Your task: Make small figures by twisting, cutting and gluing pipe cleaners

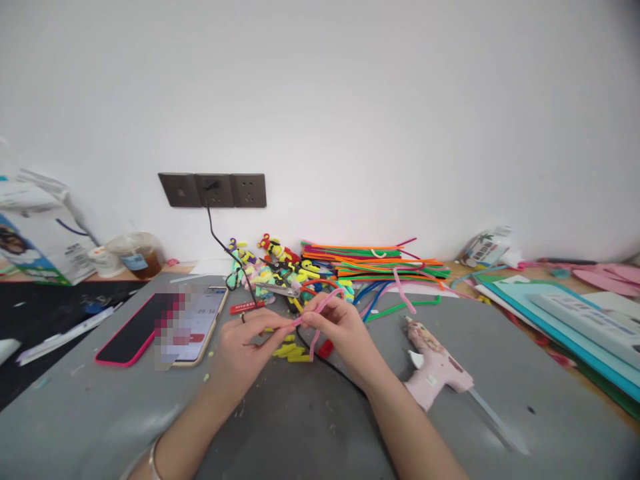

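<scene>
Both hands meet over the middle of the grey mat, pinching a pink pipe cleaner (327,299). My left hand (246,343) grips one part between thumb and forefinger. My right hand (341,331) holds it close beside, with a loop curving up over the fingers and an end hanging below. Short yellow pipe cleaner pieces (293,351) lie on the mat just behind and between the hands. Scissors (277,289) rest a little farther back, next to a pile of small colourful pipe cleaner figures (280,257).
A pink glue gun (434,373) with a glue stick lies at right. Two phones (131,333) lie at left. Bundled pipe cleaners (370,260) line the wall. A black cord (215,233) runs from the socket (213,191). A drink cup (143,257) stands back left; teal sheets (555,327) lie right.
</scene>
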{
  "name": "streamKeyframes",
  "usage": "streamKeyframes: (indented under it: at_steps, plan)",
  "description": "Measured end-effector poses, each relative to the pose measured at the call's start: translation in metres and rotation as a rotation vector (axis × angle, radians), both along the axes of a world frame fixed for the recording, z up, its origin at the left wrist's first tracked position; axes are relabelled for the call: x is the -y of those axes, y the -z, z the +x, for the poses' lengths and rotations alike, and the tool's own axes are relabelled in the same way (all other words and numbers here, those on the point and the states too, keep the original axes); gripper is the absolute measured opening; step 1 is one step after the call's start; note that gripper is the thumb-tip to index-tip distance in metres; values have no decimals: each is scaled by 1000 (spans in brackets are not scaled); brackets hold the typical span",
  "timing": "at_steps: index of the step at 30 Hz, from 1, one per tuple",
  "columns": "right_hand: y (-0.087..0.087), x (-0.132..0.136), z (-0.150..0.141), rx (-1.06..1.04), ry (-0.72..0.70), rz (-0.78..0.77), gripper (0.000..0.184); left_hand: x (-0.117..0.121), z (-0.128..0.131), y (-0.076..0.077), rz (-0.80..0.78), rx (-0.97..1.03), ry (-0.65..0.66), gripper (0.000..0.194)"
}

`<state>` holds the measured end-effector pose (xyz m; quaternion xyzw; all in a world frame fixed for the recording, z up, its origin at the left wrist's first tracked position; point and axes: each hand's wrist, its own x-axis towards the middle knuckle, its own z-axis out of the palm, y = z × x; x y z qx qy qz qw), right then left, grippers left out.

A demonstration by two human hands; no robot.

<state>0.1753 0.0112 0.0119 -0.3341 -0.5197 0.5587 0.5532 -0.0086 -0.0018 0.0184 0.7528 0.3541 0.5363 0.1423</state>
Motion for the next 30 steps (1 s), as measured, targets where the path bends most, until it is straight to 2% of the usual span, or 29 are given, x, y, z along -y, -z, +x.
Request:
streamKeyframes:
  at_steps: [3,6,8,15,23,30]
  plan:
    - [-2,2,3,-3,-27,5,28,-1,0,-2,-120,69,-28,9]
    - [-4,4,4,-9,-66,12,23,-2,0,-3,-276,199,18,10]
    - [-4,5,4,-43,-80,10,22,-3,0,-3,-322,239,41,11]
    - [-2,4,0,-127,-114,30,17,-2,0,-3,-292,169,51,11]
    - [-1,5,1,-134,-69,162,13,-2,-1,-4,-268,148,56,9]
    - [-7,13,1,-73,-199,51,24,-2,-1,-7,-380,210,85,12]
